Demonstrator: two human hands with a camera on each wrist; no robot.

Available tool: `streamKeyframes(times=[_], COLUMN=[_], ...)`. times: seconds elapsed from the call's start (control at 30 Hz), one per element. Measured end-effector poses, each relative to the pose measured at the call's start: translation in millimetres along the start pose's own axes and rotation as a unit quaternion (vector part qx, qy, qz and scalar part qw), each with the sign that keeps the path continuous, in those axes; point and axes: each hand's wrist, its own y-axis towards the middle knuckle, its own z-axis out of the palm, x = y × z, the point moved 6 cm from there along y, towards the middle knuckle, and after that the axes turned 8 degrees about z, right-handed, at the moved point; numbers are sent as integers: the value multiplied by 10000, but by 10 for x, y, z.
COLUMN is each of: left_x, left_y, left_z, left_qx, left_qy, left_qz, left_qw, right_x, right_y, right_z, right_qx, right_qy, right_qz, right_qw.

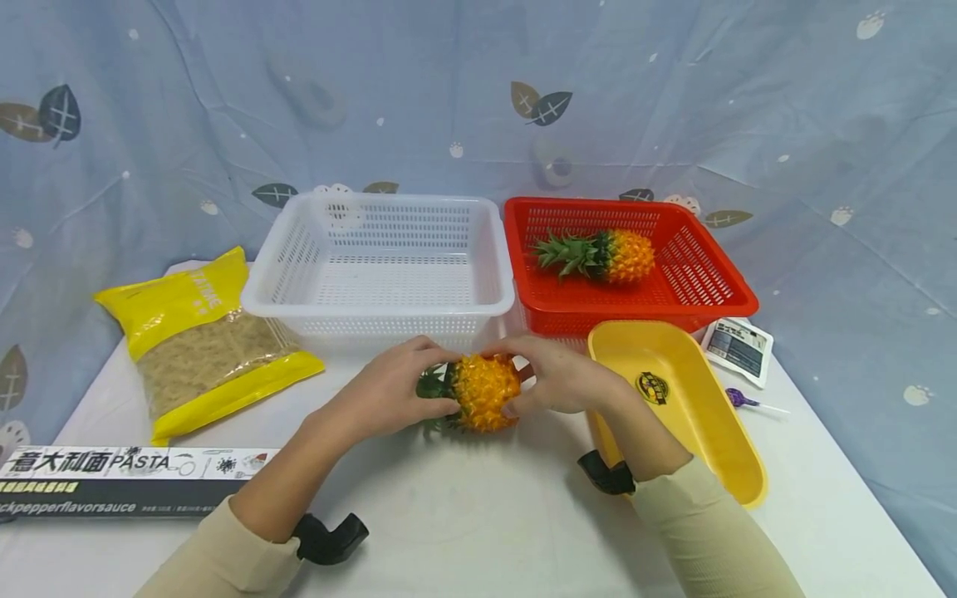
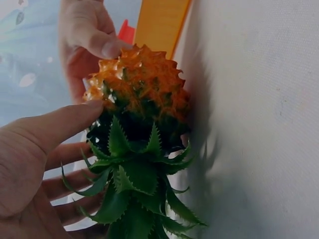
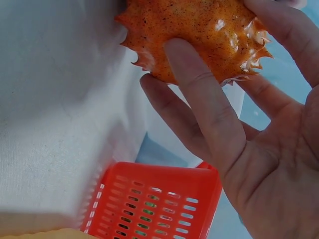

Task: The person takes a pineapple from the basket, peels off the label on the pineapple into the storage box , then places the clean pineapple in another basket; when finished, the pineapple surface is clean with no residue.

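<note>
A toy pineapple lies on its side on the white table, its orange body to the right and its green leaves to the left. At the leafy end, my left hand grips it between thumb and fingers; the left wrist view shows the thumb on the body and the other fingers behind the leaves. My right hand holds the rounded end, its fingers spread around the orange body in the right wrist view. Parts of both hands' fingers are hidden behind the fruit.
Behind stand a white basket and a red basket with another toy pineapple inside. On the left lie a yellow pasta bag and a pasta box. A yellow tray, white packet and purple lollipop lie right.
</note>
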Motion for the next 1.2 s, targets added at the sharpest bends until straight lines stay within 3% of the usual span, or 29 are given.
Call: streamKeyframes(times=[0.6,0.87,1.2], left_x=[-16,6,-1], left_y=[-29,-35,-28], left_z=[-33,-39,-36], left_qx=[-43,-3,-2], left_qy=[150,194,189], left_qz=[166,46,65], left_qw=[9997,9998,9998], right_x=[18,12,-13], right_y=[31,54,45], right_z=[8,62,71], right_qx=[33,6,-48], right_qy=[-83,-261,12], right_qz=[97,347,534], right_qw=[9999,9991,9986])
